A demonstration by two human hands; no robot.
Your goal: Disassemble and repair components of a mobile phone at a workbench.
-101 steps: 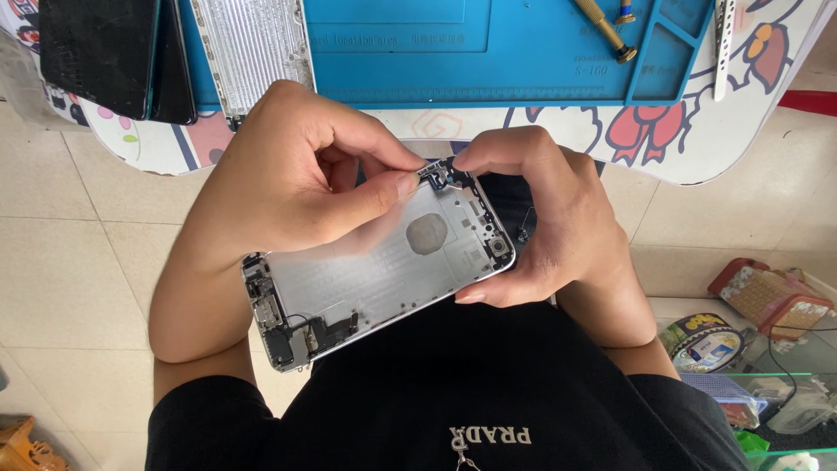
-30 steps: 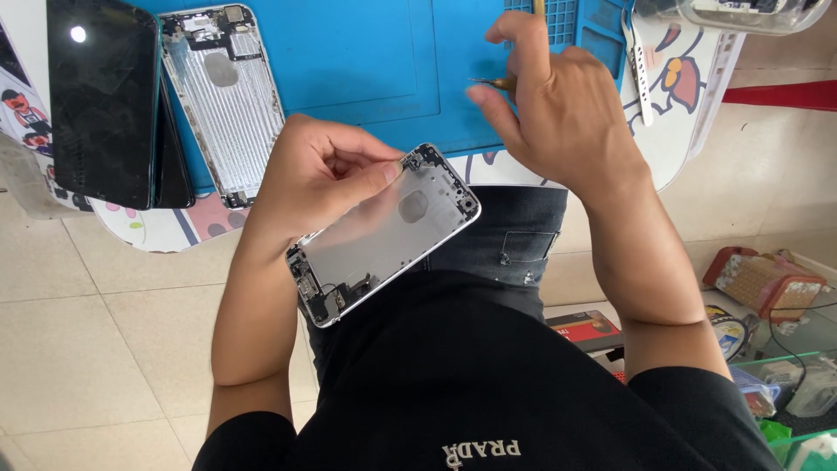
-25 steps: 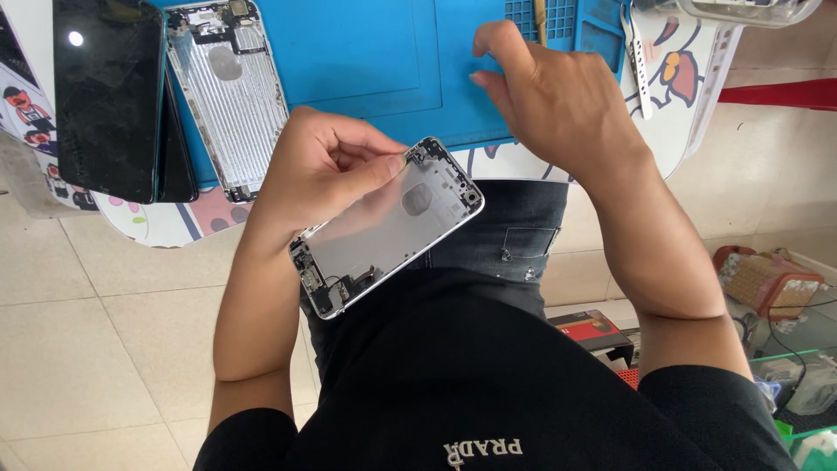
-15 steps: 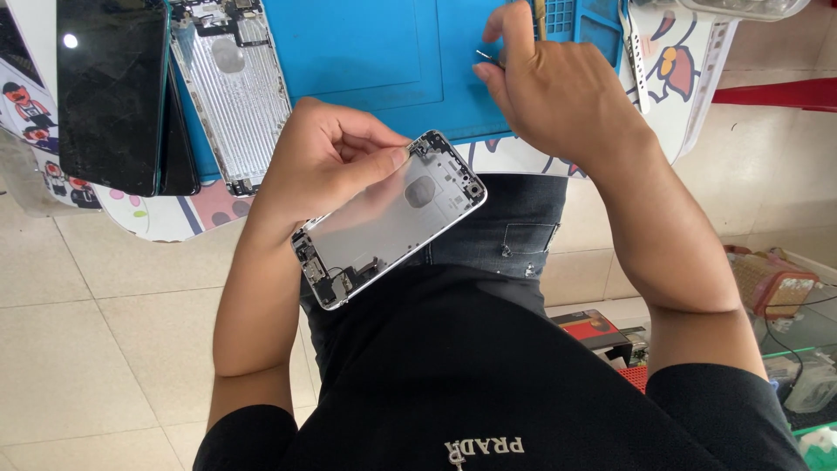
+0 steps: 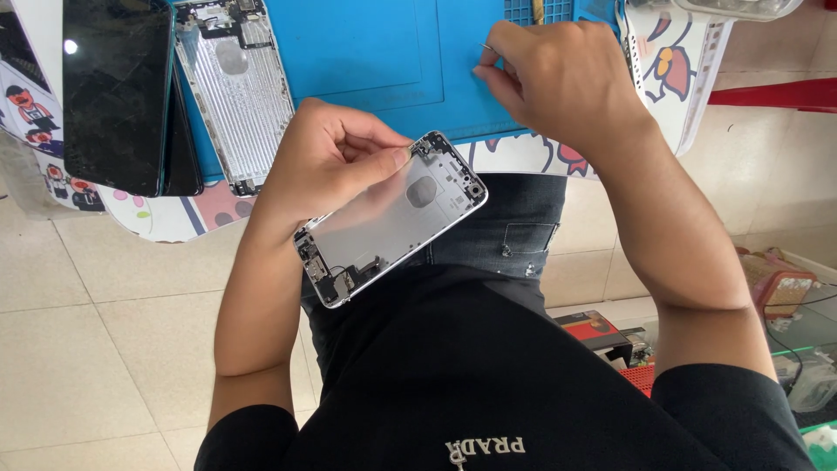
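Silver, the stripped phone housing (image 5: 397, 218) sits clamped in the left hand (image 5: 327, 166), some parts still fitted, while the right hand (image 5: 567, 83), well apart, pinches a tiny metal piece (image 5: 485, 47) over the blue mat (image 5: 375, 61).

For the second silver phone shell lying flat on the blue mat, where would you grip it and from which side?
Probably by the long edges of the second silver shell, pinched across its width from above. It lies flat with its open inside up; the black phone crowds its left edge, so start from the right edge, where the blue mat is bare.
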